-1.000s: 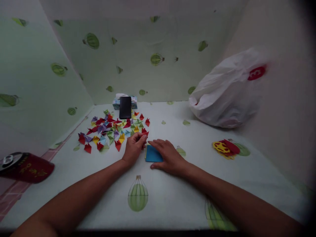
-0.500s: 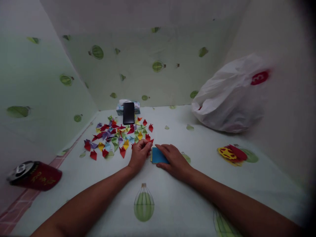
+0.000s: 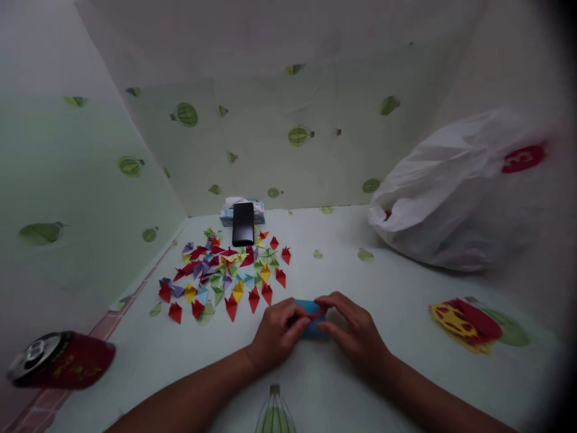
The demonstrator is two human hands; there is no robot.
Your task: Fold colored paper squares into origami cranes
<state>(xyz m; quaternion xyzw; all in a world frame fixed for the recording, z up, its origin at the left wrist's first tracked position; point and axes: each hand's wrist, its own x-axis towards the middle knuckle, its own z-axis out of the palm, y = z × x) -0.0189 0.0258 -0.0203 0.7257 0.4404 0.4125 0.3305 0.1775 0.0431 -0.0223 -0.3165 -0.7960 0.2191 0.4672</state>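
Observation:
My left hand (image 3: 276, 332) and my right hand (image 3: 354, 331) meet over a blue paper pad (image 3: 311, 319) on the white table cover. The fingertips of both hands pinch a small piece at the pad's top, with a bit of red showing between them; what it is I cannot make out. Just beyond the hands lies a spread of several small folded paper pieces (image 3: 225, 273) in red, yellow, purple, green and blue.
A black phone (image 3: 243, 223) leans on a tissue pack (image 3: 228, 211) at the back. A white plastic bag (image 3: 455, 192) sits at the right, a red and yellow paper pile (image 3: 464, 319) in front of it. A dark red can (image 3: 58, 359) lies at the left edge.
My left hand has left the folded pieces and come over the blue pad. My right hand has lifted from lying flat into a pinch. The view has tilted down.

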